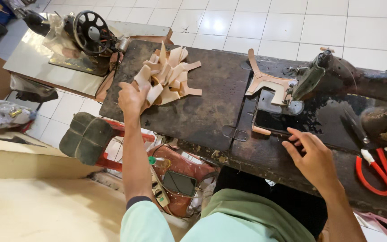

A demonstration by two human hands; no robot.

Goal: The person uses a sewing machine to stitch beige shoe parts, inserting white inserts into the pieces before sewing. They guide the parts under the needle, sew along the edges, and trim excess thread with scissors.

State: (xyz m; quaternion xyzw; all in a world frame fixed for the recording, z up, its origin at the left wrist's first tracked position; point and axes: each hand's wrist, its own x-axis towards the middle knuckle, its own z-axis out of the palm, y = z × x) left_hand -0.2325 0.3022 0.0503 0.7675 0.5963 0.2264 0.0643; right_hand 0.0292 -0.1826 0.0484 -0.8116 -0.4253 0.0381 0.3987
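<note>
My left hand (132,97) reaches to the left end of the dark sewing table (202,112) and grips a beige leather strap at the edge of a pile of cut leather pieces (169,74). My right hand (312,157) rests with fingers spread on the table's front edge, just below the needle plate, holding nothing. A Y-shaped beige leather piece (267,83) lies under the presser foot of the black sewing machine (332,71).
Red-handled scissors (375,168) lie on the table at the right. A second sewing machine with a hand wheel (88,33) stands on a pale table at the back left. A padded stool (88,136) and a brown bag (180,179) sit below on the floor.
</note>
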